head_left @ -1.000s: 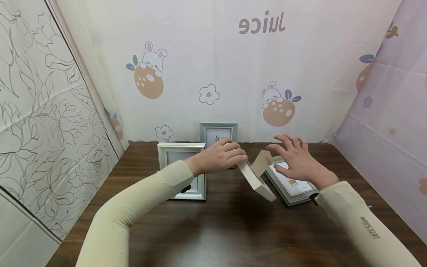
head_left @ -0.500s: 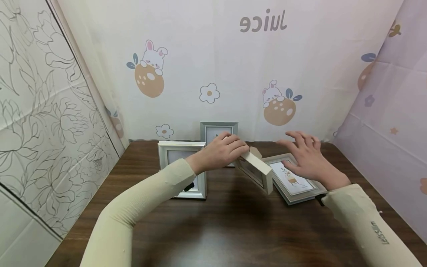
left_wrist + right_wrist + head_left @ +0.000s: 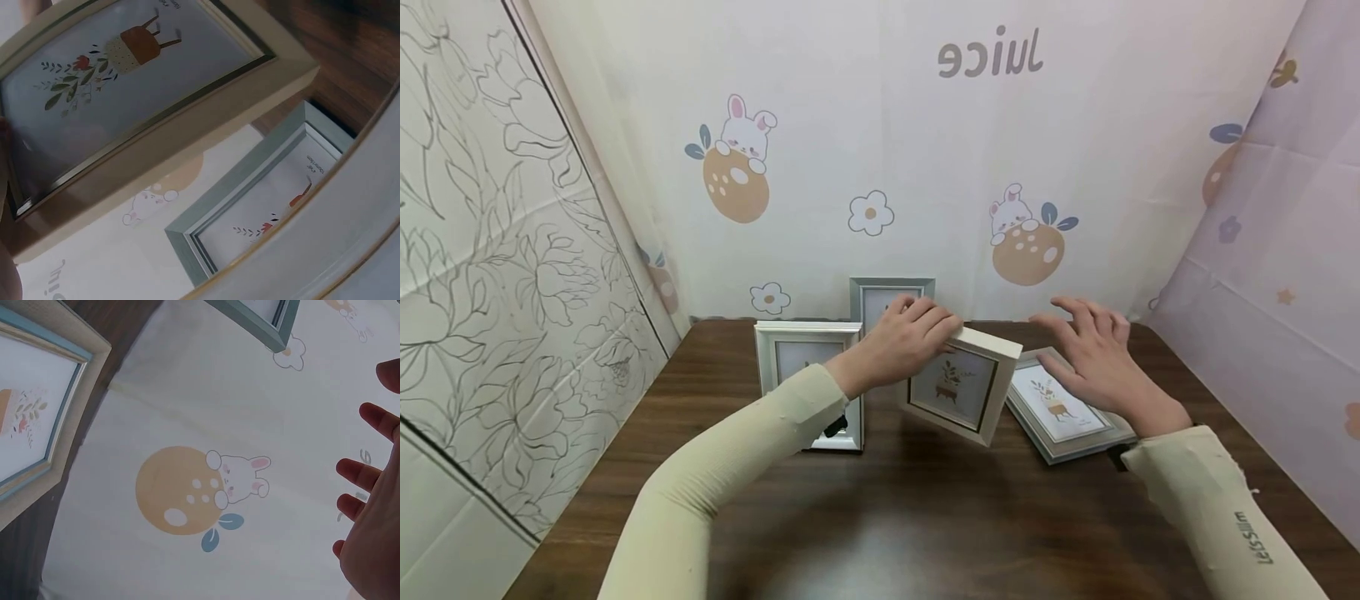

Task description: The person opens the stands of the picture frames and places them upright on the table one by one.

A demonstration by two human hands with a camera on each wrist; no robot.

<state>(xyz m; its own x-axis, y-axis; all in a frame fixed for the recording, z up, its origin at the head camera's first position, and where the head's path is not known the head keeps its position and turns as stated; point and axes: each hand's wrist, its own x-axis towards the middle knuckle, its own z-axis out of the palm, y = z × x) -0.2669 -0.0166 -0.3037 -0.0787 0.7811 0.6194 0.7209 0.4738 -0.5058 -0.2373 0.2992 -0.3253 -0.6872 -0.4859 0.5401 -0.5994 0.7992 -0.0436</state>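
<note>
My left hand (image 3: 904, 342) grips a cream picture frame (image 3: 1009, 354) by its top left edge and holds it tilted over the table, its plant picture facing me. In the left wrist view the same cream frame (image 3: 250, 94) fills the upper left. To the right, my right hand (image 3: 1093, 362) hovers with spread, loosely bent fingers and holds nothing. Below it a grey-beige picture frame (image 3: 1071, 446) lies face up. In the right wrist view the right hand (image 3: 375, 537) stands apart from that lying frame (image 3: 81, 369).
A white picture frame (image 3: 765, 350) stands at the left, partly hidden by my left arm. Behind it a grey-green frame (image 3: 855, 296) stands near the patterned cloth backdrop (image 3: 925, 167). All rest on the dark wooden table (image 3: 880, 517).
The cream frame in my left hand has turned from edge-on, its stand showing, to face me. My right hand has drawn away to the right from it.
</note>
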